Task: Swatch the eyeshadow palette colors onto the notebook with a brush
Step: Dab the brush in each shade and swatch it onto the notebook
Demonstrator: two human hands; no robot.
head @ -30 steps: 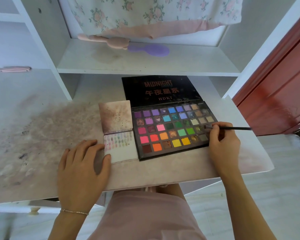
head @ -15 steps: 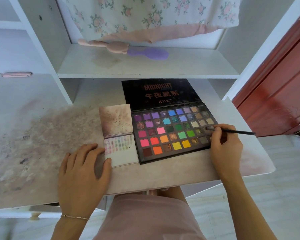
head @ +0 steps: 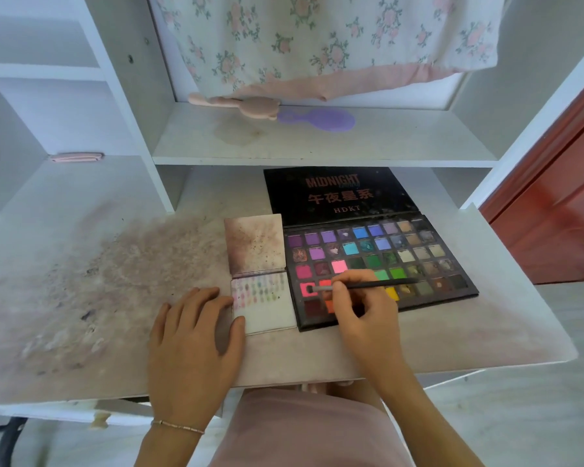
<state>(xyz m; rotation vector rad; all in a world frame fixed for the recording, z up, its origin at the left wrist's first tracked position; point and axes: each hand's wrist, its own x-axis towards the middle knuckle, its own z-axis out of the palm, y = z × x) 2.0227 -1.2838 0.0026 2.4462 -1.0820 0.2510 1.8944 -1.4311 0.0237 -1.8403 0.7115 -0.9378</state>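
1. Head view: your right hand [head: 361, 318] pinches a thin black brush [head: 368, 286], fingers curled round its handle, and the bristle end points left, resting on a hot-pink pan near the left edge of the eyeshadow palette [head: 429, 261].
2. The palette lies open on the table [head: 469, 335], its black lid folded back flat toward the shelf [head: 317, 139].
3. The small notebook [head: 263, 308] sits just beside the palette's left edge, opened out; rows of pale colour swatches mark the top of its near page.
4. Your left hand [head: 193, 342] lies flat on the table with fingers relaxed and spread, gripping nothing, its thumb touching the notebook's near left corner.
5. A dusty pinkish smear [head: 108, 274] covers the table to the left.
6. On the shelf lie a pink hairbrush [head: 243, 104] and a purple hairbrush [head: 321, 119], under a floral cloth [head: 317, 38].
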